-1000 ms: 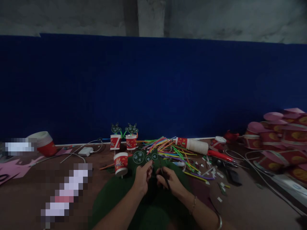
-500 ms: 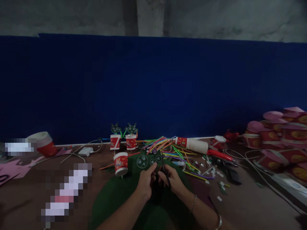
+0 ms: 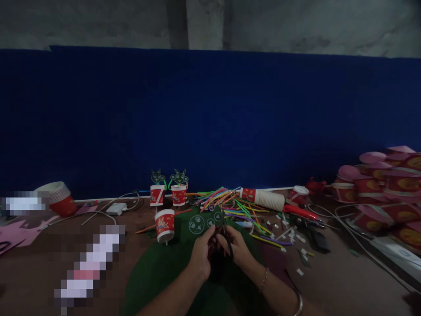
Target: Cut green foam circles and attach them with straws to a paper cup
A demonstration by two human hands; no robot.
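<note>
Brown table (image 3: 345,272); dark green paper (image 3: 211,217), white round outlines, hands (image 3: 215,245).

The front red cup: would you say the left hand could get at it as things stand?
Probably yes: nothing visible stands between the left hand and the front red cup, though that hand holds the green card and might need to let go.
</note>
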